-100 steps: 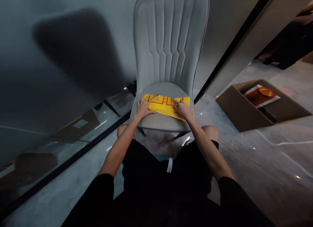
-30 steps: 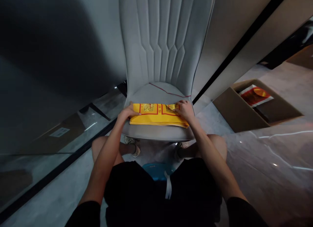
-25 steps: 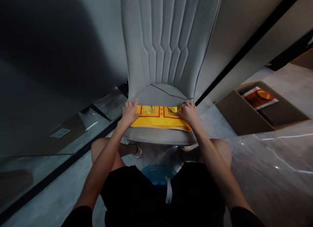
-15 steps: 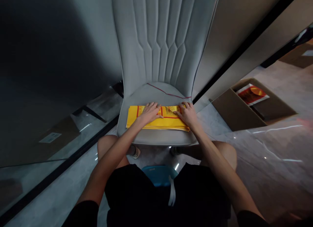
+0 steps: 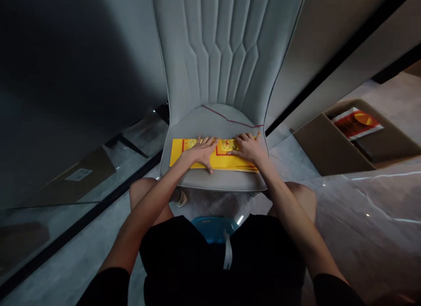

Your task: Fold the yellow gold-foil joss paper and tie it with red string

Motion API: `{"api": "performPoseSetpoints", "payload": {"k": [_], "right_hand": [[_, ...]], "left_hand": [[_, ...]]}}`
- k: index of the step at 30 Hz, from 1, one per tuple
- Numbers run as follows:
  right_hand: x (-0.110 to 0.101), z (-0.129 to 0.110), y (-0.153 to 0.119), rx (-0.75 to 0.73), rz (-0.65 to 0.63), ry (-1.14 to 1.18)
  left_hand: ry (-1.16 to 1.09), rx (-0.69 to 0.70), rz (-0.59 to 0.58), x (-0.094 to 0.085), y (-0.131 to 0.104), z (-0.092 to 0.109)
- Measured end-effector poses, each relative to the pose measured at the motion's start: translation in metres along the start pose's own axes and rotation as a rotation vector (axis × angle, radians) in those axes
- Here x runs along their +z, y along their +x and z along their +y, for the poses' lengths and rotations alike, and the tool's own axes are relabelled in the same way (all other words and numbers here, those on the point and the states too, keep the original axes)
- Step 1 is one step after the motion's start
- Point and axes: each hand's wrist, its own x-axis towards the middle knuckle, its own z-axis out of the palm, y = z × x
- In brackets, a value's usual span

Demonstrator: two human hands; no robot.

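A stack of yellow paper sheets with red print and gold foil lies across the front of the grey chair seat. My left hand rests on the stack left of its middle, palm down, fingers spread and thumb towards the front edge. Over the right part lies my right hand, its fingers stretched out flat on the paper. Both hands cover part of the print. Behind the stack, a thin dark red string runs across the seat.
The tall padded chair back rises behind the seat. An open cardboard box with a red and white packet stands on the floor at right. Below me is a blue stool. A dark glossy panel stands at left.
My left hand has spread its fingers, with the thumb now nearer the front edge. My right hand has flattened and shifted slightly inward on the stack. The camera view has tilted slightly.
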Motion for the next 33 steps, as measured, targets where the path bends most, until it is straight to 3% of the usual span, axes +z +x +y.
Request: {"api": "performPoseSetpoints", "payload": {"k": [5, 10, 15, 18, 26, 33], "right_hand": [[0.002, 0.004, -0.005, -0.007, 0.028, 0.006], [0.002, 0.008, -0.019, 0.041, 0.011, 0.031], [0.004, 0.012, -0.029, -0.059, 0.08, 0.032], [0.008, 0.009, -0.031, -0.074, 0.056, 0.008], [0.003, 0.014, -0.029, -0.007, 0.064, 0.01], [-0.005, 0.02, -0.033, 0.095, 0.013, -0.02]], "left_hand": [[0.033, 0.028, 0.022, 0.005, -0.012, 0.0], [0.065, 0.073, 0.03, 0.002, -0.006, 0.0], [0.089, 0.082, 0.027, 0.004, -0.002, 0.001], [0.096, 0.082, 0.027, 0.003, -0.003, 0.005], [0.154, 0.056, -0.011, -0.007, -0.004, 0.008], [0.148, 0.06, -0.006, -0.003, -0.008, 0.009]]}}
